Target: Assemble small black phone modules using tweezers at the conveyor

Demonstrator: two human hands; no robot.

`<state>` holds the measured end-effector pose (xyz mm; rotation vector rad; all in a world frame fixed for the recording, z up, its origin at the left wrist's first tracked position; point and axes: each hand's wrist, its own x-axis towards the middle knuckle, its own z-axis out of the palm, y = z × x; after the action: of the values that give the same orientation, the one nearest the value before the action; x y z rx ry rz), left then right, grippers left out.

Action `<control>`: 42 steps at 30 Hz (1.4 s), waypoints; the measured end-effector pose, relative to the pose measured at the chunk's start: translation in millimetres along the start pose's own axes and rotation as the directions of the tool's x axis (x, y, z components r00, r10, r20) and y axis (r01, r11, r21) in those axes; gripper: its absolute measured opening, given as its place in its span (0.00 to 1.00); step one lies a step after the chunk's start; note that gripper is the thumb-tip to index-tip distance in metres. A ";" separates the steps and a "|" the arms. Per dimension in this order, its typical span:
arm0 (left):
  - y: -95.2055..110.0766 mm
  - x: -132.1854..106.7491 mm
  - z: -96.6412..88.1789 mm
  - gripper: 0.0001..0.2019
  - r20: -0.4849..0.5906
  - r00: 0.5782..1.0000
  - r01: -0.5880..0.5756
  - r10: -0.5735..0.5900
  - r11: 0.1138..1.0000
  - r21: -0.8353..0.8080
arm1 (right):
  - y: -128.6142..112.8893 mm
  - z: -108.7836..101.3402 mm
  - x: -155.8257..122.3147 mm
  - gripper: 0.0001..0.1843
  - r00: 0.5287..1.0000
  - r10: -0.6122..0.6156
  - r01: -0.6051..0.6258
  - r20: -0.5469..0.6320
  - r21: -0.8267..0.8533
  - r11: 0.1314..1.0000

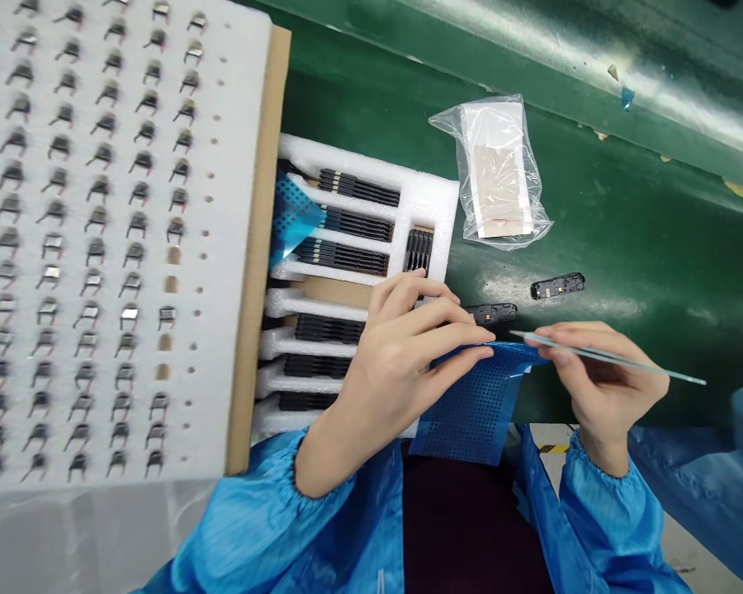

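Note:
My left hand [396, 346] pinches the top edge of a blue sheet [470, 404] patterned with small dark dots, which hangs over the front edge of the bench. A pair of thin, pale teal tweezers [674, 374] is in the closed fingers of my right hand [607, 371]. The tweezers' tip points left, just above the sheet's right corner. Beyond my left fingertips lies a small black plastic part [495, 313], partly hidden by the hand. A similar black part [558, 286] rests on the bench farther to the right.
Under my left wrist is a white foam tray [430, 194] with slots of stacked black parts [359, 188]. To the left, a large white foam board [223, 198] carries rows of small metal-and-wire components. A clear plastic bag [501, 169] lies on the green bench [650, 239].

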<state>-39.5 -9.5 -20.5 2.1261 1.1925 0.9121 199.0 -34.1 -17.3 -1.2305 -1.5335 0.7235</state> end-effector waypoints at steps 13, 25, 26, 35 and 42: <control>-0.4 -0.2 6.7 0.02 -0.016 0.999 -0.034 0.036 0.995 0.089 | 13.0 6.2 -1.3 0.06 0.959 0.277 -0.279 -0.057 -0.028 0.960; -0.6 0.1 6.3 0.04 -0.023 0.999 -0.042 0.045 0.994 0.101 | 14.8 5.1 -2.0 0.06 0.944 0.326 -0.327 -0.047 -0.014 0.945; -0.6 0.0 6.0 0.04 -0.021 0.999 -0.042 0.044 0.994 0.100 | 15.1 5.1 -2.2 0.06 0.944 0.326 -0.327 -0.046 -0.014 0.945; 0.5 -0.6 5.3 0.03 -0.013 1.000 -0.023 0.025 0.996 0.083 | 15.0 5.7 -1.1 0.06 0.954 0.294 -0.296 -0.051 -0.048 0.954; -1.0 -0.9 8.6 0.03 -0.021 0.999 -0.033 0.035 0.996 0.078 | 14.9 4.2 -4.0 0.08 0.982 0.187 -0.188 -0.021 -0.086 0.978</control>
<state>-33.8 -10.9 -26.8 2.2094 1.2250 0.9209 200.2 -32.9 -33.2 -1.4578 -1.4648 0.7749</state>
